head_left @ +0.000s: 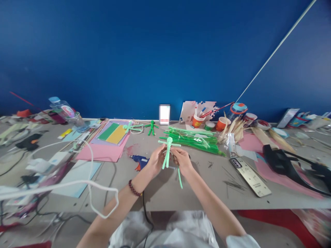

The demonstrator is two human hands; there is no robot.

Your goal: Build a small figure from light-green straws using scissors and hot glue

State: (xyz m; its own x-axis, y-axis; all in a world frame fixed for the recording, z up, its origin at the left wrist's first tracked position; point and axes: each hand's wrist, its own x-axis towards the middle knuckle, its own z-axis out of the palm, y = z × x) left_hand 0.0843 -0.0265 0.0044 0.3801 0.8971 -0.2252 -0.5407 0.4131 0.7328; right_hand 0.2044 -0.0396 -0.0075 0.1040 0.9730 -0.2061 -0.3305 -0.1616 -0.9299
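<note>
Between my hands is a pale green pipe-cleaner figure (168,151), with a round head, arms out to the sides and two long legs. My left hand (156,161) is closed on the figure from its left side. The fingers of my right hand (183,160) pinch a pale green pipe cleaner (180,179) that hangs below them, close beside the figure. A blue glue gun (139,159) lies just left of my left hand. Beyond my hands is a bundle of green pipe cleaners (204,140). A dark green figure (152,128) stands against the wall.
At the left are coloured sheets (98,152), a plastic bottle (67,112) and a white cable (77,182) crossing near my left forearm. To the right lie a phone (250,177), thin dark wires (234,185) and a black strap (276,165). Paper cups (198,121) stand behind.
</note>
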